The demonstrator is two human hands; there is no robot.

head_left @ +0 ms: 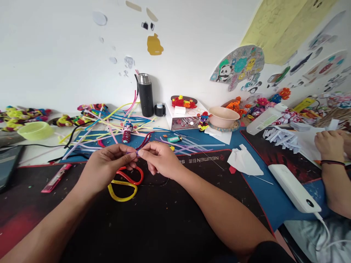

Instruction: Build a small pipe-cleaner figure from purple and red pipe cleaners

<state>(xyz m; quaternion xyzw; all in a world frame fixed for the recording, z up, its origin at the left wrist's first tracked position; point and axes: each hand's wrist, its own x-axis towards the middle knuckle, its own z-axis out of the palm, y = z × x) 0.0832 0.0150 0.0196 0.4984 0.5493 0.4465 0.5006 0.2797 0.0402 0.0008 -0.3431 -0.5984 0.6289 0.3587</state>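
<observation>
Over the dark mat, my left hand [108, 162] and my right hand [161, 159] meet, fingertips nearly touching. Both pinch a short purple pipe cleaner [137, 153], mostly hidden by the fingers. Just behind them a dark red pipe cleaner [146, 139] curves up; whether it joins the purple one I cannot tell. Below my hands lie scissors [112, 191] with one red and one yellow handle loop, their blades hidden. A small pipe-cleaner figure [126, 134] with a dark red body stands beyond my left hand. Loose purple pipe cleaners [196, 148] lie past my right hand.
Many coloured pipe cleaners [109, 115] spread behind. A black thermos [146, 96], a green lighter [174, 139], a pink bowl [224, 117] and a pink box [56, 178] stand or lie around. At right are a white power bank [293, 187] and another person's hand [329, 146].
</observation>
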